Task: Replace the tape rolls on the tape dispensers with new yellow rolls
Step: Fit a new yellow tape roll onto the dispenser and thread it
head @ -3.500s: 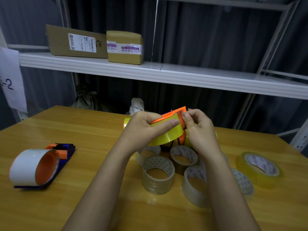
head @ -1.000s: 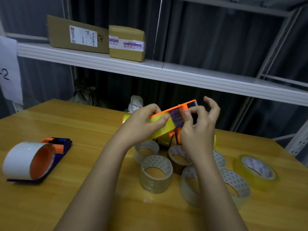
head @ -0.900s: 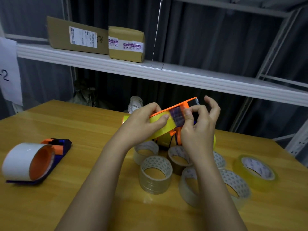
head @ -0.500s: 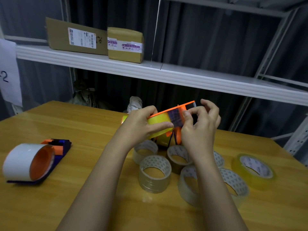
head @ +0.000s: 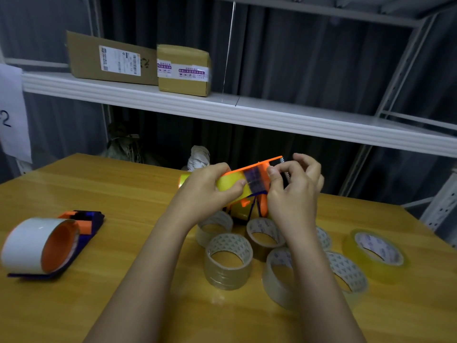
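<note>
A wooden table (head: 99, 189) is filling the lower half of the frame, and a white shelf (head: 272, 117) is running across the upper half, carrying two cardboard boxes (head: 138, 63) at the upper left. At the far left of the table a second tape dispenser (head: 81, 226), dark blue with orange parts, is lying on its side carrying a white roll (head: 27, 243) with an orange core. Near the middle, just above the table, both hands are holding up an orange tape dispenser (head: 257, 167) that is carrying a bright, glossy yellow roll (head: 228, 183); a dark patch is showing beside the roll, and a toothed cutting edge is sitting at the dispenser's upper right end. The left hand (head: 205, 191) is wrapping round the yellow roll, thumb lying across its face. The right hand (head: 294, 191) is pinching at the cutter end with thumb and forefinger, the other fingers curling above; whether it is gripping the tape's end or the dispenser itself is hard to tell. Below the hands a cluster of clear and brownish tape rolls (head: 228, 261) is standing and lying on the table, partly hidden by the forearms. At the lower right a spare yellow roll (head: 376, 253) is lying flat, apart from the cluster.
</note>
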Available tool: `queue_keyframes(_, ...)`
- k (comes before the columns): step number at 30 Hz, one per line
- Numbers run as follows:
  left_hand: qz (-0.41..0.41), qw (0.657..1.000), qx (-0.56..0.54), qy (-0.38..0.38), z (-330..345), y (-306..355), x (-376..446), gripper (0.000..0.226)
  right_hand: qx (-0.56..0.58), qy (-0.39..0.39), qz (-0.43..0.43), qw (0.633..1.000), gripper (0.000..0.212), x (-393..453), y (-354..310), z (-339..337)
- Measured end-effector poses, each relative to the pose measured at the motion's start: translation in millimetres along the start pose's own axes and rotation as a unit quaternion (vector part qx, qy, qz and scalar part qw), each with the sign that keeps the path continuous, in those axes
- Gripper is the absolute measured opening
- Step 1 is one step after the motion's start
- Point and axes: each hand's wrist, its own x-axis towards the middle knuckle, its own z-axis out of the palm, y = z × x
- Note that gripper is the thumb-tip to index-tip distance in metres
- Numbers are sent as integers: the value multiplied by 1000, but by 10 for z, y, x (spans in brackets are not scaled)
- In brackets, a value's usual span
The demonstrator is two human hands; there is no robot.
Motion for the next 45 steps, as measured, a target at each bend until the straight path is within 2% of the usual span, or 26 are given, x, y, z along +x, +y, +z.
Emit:
queue_keyframes(4, -1, 1000, 9, 19, -12, -1, 7, 29, 32, -32, 22, 999, 8, 7, 13, 10)
queue_keyframes(13, -6, 1000, 6, 7, -37, 38, 13, 38, 8, -17, -1, 1000, 9, 7, 40, 32)
queue_keyframes(18, -3, 1000, -22, -11, -62, 41, 11, 27, -5, -19, -3, 1000, 8, 9, 46, 27)
queue_keyframes(27, -20, 987, -105, -116, -134, -5, -13, 14, 47, -2, 47, 998, 10, 90, 165, -56)
queue_keyframes(32, -40, 989, -98, -105, -134, -9, -20, 25, 64, -17, 36, 997, 8, 78, 120, -46)
queue_keyframes(36, -50, 996, -56, -55, -110, 2, -27, 11, 86, -26, 12, 996, 12, 69, 95, -57)
queue_keyframes(45, -33, 999, -28, -14, -113, 71, -35, 15, 96, -19, -8, 995, 17, 76, 113, -63)
